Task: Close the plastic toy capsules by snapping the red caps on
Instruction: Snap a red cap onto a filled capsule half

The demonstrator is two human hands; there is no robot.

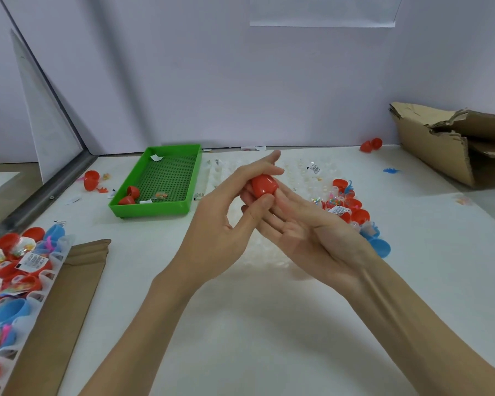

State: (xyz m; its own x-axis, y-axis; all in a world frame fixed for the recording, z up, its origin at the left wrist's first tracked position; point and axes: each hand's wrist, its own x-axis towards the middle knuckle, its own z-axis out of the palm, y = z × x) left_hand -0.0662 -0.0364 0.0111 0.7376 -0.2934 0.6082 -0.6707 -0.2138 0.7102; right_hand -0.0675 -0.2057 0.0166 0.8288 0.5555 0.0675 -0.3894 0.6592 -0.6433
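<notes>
A red capsule [265,184] is held above the middle of the white table. My left hand [220,224] pinches it, thumb on its near side and fingers over its top. My right hand [312,235] lies palm up just under it, with its straight fingers reaching beneath the capsule and touching it. Whether a cap seam is closed is hidden by the fingers. A pile of red capsule halves with small toys and labels [352,207] lies to the right of my hands, with a blue half [380,247] at its near end.
A green tray [152,208] at the back left holds two red capsules [130,195]. A white holder of red and blue capsules [15,261] lies at the left edge beside a cardboard sheet [63,310]. A torn cardboard box [452,144] stands at the back right.
</notes>
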